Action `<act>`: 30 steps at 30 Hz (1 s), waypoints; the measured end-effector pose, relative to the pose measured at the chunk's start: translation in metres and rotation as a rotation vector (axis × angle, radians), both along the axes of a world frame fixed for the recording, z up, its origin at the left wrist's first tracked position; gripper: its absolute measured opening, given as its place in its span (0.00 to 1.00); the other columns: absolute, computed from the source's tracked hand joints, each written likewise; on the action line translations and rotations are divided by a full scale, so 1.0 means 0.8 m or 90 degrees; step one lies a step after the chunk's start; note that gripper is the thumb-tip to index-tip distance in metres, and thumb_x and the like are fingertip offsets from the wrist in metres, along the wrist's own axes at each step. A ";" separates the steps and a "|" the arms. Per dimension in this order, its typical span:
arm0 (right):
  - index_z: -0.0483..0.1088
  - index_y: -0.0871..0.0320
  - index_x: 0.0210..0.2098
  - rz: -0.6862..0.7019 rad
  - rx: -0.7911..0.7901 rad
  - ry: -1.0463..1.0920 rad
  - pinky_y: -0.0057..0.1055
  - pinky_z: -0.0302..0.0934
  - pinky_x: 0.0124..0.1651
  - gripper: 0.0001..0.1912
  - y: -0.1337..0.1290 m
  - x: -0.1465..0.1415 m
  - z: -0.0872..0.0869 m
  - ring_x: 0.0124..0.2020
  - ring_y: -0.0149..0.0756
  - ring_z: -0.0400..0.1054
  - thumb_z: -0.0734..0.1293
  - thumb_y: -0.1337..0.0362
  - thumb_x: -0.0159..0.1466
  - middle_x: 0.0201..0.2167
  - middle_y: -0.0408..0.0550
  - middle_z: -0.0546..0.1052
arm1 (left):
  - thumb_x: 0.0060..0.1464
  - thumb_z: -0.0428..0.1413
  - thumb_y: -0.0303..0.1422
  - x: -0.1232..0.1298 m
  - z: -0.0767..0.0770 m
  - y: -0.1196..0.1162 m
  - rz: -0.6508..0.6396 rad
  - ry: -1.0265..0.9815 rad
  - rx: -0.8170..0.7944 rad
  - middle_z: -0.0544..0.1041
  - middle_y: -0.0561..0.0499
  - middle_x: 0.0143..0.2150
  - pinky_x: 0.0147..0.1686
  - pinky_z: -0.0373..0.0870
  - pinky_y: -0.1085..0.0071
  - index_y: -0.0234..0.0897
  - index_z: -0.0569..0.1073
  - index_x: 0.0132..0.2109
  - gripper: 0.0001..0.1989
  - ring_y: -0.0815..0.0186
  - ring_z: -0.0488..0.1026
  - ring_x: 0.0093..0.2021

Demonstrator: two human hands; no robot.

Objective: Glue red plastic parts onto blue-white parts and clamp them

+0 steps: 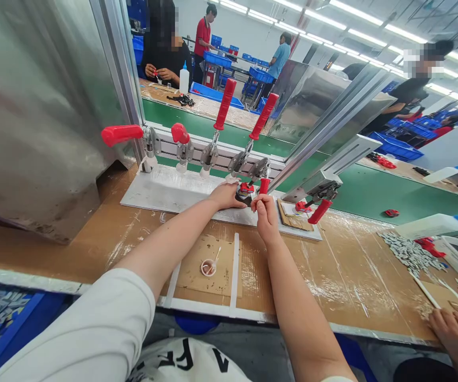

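Note:
My right hand (267, 216) is closed round the red handle (265, 186) of a toggle clamp (259, 167), which is swung down towards me. Under that clamp sits a small red and black part (246, 189). My left hand (226, 196) grips this part from the left, thumb on the near side; some of its fingers are hidden. Both hands are over a white base plate (165, 185). To the left stand several more toggle clamps with red handles (224, 104). Another clamp (326, 190) on the right presses on a second red part (302, 206).
A small cup (208, 267) with a cotton swab lies on cardboard (189, 284) near the table edge. Grey pieces (407, 252) are heaped at right, beside a white bottle (430, 226) and another person's hand (454, 326). A metal panel (45, 106) stands at left.

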State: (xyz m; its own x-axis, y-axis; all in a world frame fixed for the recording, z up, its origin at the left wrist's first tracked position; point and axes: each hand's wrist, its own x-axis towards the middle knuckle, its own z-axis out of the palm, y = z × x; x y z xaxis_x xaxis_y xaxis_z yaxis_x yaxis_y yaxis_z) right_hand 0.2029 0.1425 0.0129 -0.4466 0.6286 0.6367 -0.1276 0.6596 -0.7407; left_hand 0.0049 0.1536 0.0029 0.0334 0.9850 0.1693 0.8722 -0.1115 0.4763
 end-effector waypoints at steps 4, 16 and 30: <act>0.68 0.52 0.47 -0.010 0.001 -0.004 0.36 0.61 0.39 0.16 -0.001 0.002 0.001 0.33 0.38 0.63 0.62 0.47 0.79 0.32 0.43 0.67 | 0.51 0.69 0.54 -0.002 0.001 0.001 -0.005 -0.003 -0.007 0.71 0.37 0.72 0.71 0.65 0.62 0.31 0.63 0.72 0.50 0.48 0.71 0.70; 0.67 0.51 0.46 -0.012 -0.009 -0.013 0.37 0.61 0.39 0.18 -0.004 0.001 0.010 0.33 0.38 0.63 0.61 0.44 0.78 0.32 0.43 0.68 | 0.51 0.70 0.53 -0.007 0.002 0.001 -0.004 -0.024 -0.012 0.78 0.40 0.65 0.66 0.69 0.61 0.36 0.65 0.72 0.49 0.47 0.75 0.65; 0.66 0.51 0.47 0.028 -0.021 -0.066 0.41 0.64 0.46 0.19 0.015 0.004 -0.016 0.39 0.41 0.65 0.61 0.43 0.78 0.37 0.47 0.70 | 0.66 0.60 0.51 -0.007 -0.005 0.005 0.049 -0.057 -0.020 0.78 0.44 0.67 0.64 0.71 0.62 0.43 0.71 0.71 0.32 0.49 0.75 0.65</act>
